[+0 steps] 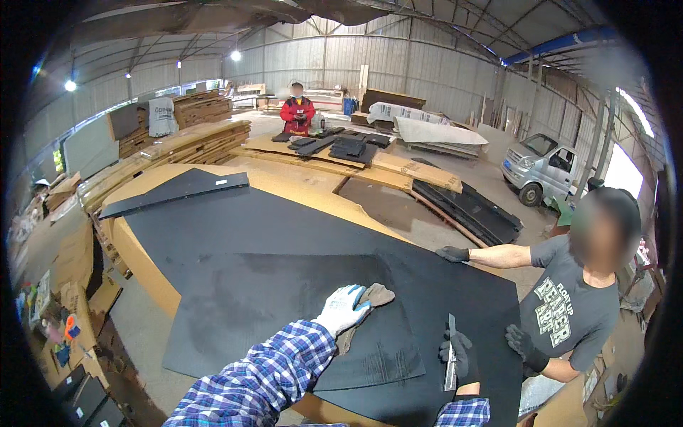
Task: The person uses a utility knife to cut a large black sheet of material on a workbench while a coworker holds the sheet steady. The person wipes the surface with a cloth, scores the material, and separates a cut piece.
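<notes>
My left hand [344, 310], in a white and blue glove, is closed on a crumpled grey-brown rag [378, 295] and presses it on a black sheet [249, 313]. This sheet lies on a larger black panel [299, 220]. My right hand [464, 357], in a dark glove, grips a long, narrow silver tool [450, 363], held upright over the panel's right part; its exact kind is unclear. To the right, a co-worker's gloved hand [452, 254] rests at the panel's far edge. The co-worker's other gloved hand [525, 347] is by its right edge.
A long black strip [178, 192] lies along the panel's far left edge, with brown cardboard [156, 263] beneath. Beyond are stacked boards [171, 153] and a person in red [297, 114]. A silver van [541, 167] stands at the right. Clutter [67, 331] fills the left side.
</notes>
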Motion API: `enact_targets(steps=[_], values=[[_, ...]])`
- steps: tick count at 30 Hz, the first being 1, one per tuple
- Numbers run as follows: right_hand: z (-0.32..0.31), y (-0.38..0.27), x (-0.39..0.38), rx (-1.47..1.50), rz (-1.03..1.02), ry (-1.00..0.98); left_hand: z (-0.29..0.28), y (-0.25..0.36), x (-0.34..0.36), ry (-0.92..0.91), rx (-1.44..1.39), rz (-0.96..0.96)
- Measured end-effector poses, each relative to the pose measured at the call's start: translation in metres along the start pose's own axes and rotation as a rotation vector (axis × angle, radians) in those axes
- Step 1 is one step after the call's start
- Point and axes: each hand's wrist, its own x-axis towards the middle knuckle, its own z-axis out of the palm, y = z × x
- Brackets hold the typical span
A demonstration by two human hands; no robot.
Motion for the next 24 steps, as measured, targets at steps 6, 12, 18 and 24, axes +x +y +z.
enact_targets(steps=[6,12,18,24], values=[[0.009,0.003,0.0,-0.031,0.016,0.047,-0.006,0.0,-0.001,0.018,-0.091,-0.011],[0.024,0.0,-0.005,-0.268,-0.018,0.077,-0.012,-0.016,0.014,0.012,-0.339,-0.144],[0.026,0.005,-0.002,-0.297,0.025,0.109,-0.008,-0.029,0.021,0.032,-0.456,-0.174],[0.023,0.01,-0.001,-0.272,0.013,0.14,-0.01,-0.026,0.018,0.046,-0.356,-0.106]])
